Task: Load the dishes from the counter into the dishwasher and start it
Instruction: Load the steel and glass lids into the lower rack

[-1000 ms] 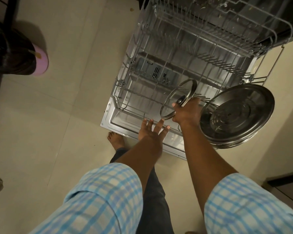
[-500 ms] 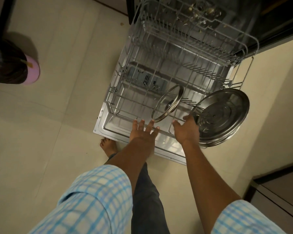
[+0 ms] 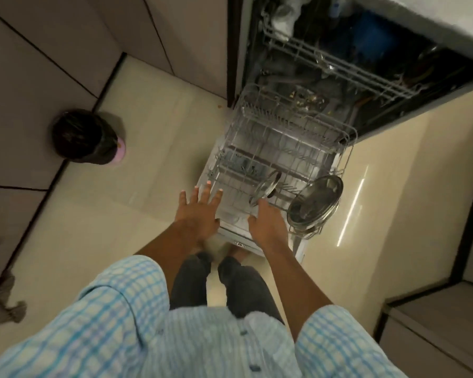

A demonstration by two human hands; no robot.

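The dishwasher's lower rack (image 3: pixel 260 137) is pulled out over the open door. A glass lid (image 3: pixel 265 191) stands on edge in its near tines. To the right of that lid, a large steel lid (image 3: pixel 316 204) leans at the rack's near right corner. My left hand (image 3: pixel 200 211) hovers above the rack's near left edge with fingers spread, holding nothing. My right hand (image 3: pixel 268 226) sits just below the glass lid, fingers relaxed, apart from both lids. Further back, the upper rack (image 3: pixel 336 69) holds dim, blurred items.
A black-bagged bin (image 3: pixel 86 137) stands on the tiled floor at the left. Cabinet fronts (image 3: pixel 66 50) line the left and top. A cloth (image 3: pixel 6 304) lies at the lower left. A drawer unit (image 3: pixel 434 323) is at the lower right.
My right hand let go of the glass lid and drew back from the lids. The view rose and pulled back, revealing the upper rack and cabinets.
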